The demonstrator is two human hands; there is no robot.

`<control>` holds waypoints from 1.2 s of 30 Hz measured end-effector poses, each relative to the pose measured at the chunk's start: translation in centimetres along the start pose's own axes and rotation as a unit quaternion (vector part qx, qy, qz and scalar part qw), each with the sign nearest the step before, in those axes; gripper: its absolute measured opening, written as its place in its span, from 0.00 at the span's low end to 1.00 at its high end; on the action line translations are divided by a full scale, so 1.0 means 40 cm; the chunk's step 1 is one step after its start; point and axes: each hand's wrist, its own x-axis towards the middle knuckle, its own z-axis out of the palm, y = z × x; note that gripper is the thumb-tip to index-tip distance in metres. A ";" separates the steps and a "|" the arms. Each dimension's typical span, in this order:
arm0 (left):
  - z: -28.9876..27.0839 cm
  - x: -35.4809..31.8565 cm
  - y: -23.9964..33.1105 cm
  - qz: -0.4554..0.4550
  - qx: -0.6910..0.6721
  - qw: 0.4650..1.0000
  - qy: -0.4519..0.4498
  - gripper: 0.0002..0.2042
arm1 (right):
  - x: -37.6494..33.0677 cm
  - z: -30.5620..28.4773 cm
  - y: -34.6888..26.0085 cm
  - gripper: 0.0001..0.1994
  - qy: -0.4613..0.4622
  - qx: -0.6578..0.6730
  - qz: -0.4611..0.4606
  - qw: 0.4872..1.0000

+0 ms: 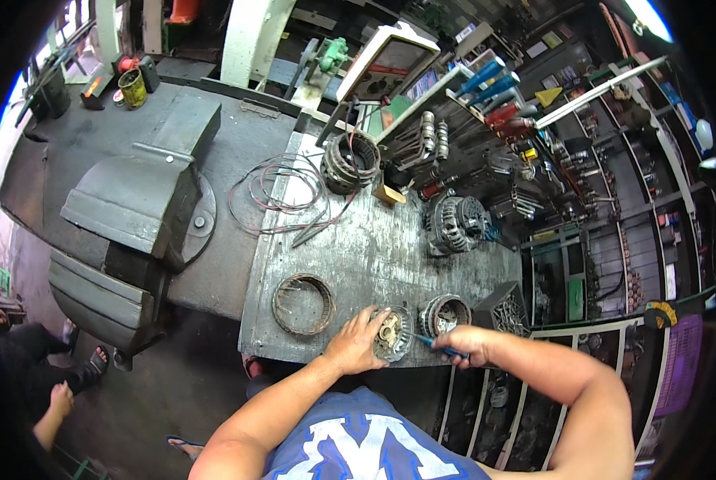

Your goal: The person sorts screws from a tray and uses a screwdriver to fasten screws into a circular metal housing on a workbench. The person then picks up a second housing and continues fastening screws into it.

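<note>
My left hand (356,344) grips the left rim of a round metal alternator housing (392,342) at the bench's near edge, its fingers over the top. Brass-coloured parts show inside the housing. My right hand (468,346) is closed around a slim blue-handled screwdriver (440,346), whose front end points left at the housing's right side. Whether the tip touches it is too small to tell. Just beyond the right hand stands another round alternator part (438,312) with copper windings. A bare stator ring (304,304) lies to the left of my left hand.
A large bench vise (138,204) fills the left side. Farther back on the bench (358,256) are coiled wires (282,188), a wound stator (350,164) and a whole alternator (456,224). A bin of bolts (508,310) stands right, before shelves. Another person's hand (61,398) shows far left.
</note>
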 end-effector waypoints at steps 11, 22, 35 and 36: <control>0.005 -0.004 0.001 -0.013 -0.003 1.000 -0.023 0.65 | -0.133 0.096 -0.059 0.17 0.206 -0.685 -0.253 0.652; 0.004 -0.004 -0.004 0.004 0.004 1.000 -0.008 0.65 | 0.009 -0.019 -0.052 0.13 0.014 -0.029 0.012 0.999; 0.032 0.003 0.007 -0.004 0.044 0.999 0.007 0.66 | -0.078 0.065 0.081 0.12 0.291 -0.539 -0.400 0.682; 0.035 0.005 0.002 -0.003 0.040 0.999 0.007 0.66 | -0.065 0.056 0.070 0.12 0.279 -0.524 -0.382 0.708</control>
